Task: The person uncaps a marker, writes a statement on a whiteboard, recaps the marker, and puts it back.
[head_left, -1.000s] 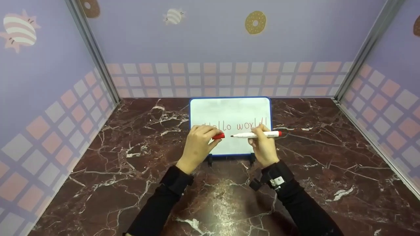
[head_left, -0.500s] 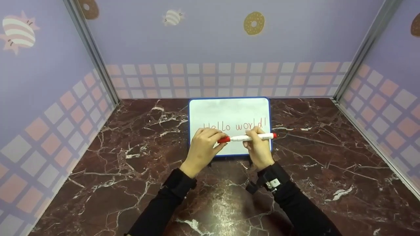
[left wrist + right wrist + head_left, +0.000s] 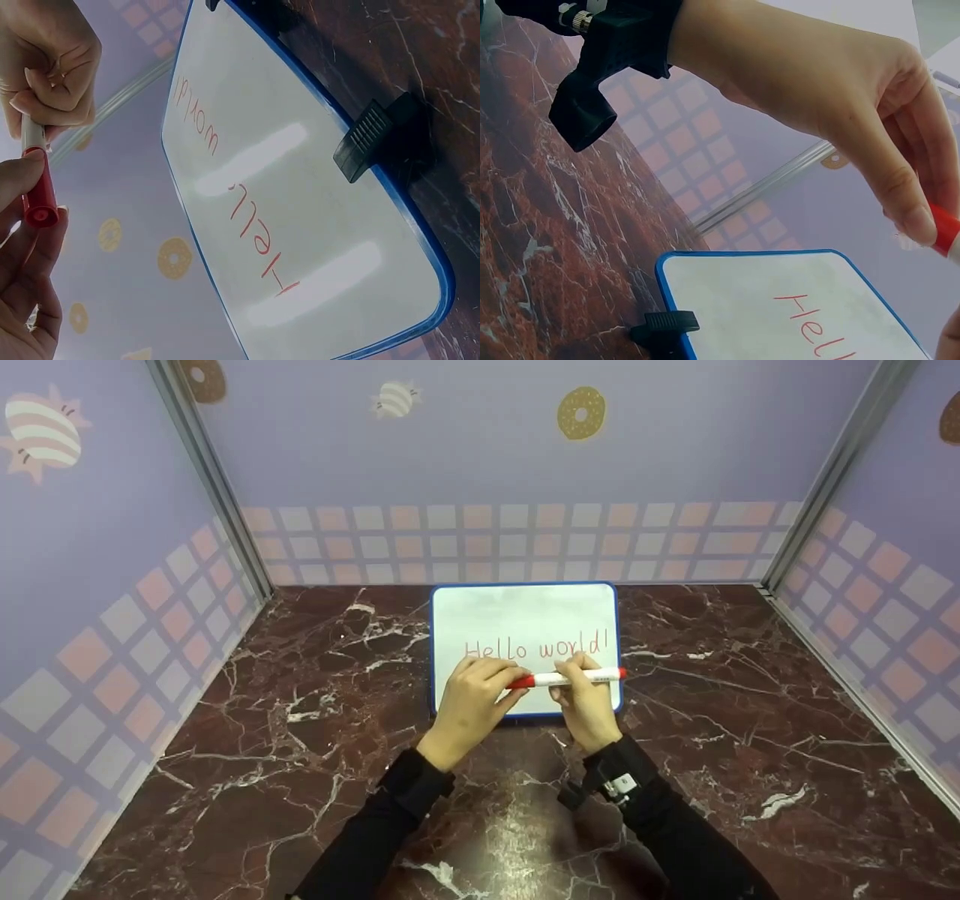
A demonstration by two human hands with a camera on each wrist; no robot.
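Observation:
In the head view, a white marker (image 3: pixel 546 679) with a red end plug lies level between both hands, before the whiteboard. Its red cap (image 3: pixel 521 682) sits over the tip end, and no bare tip shows. My left hand (image 3: pixel 469 697) pinches the cap between thumb and fingers; the left wrist view shows the cap's end (image 3: pixel 41 216) poking out past them. Curled fingers of my right hand (image 3: pixel 589 709) grip the white barrel. A blue-framed whiteboard (image 3: pixel 525 611) with red "Hello world!" writing stands behind the hands, its lower part partly covered by them.
Black clip feet (image 3: pixel 375 135) hold up the board's lower edge. Dark red marble-patterned tabletop (image 3: pixel 300 780) surrounds it. Purple walls (image 3: pixel 480 450) with checked borders enclose the back and both sides. A black wrist mount (image 3: pixel 592 97) sits on the left wrist.
The cap and marker tip were apart; they came together, and the cap now covers the tip. My left hand moved slightly right, my right hand slightly left.

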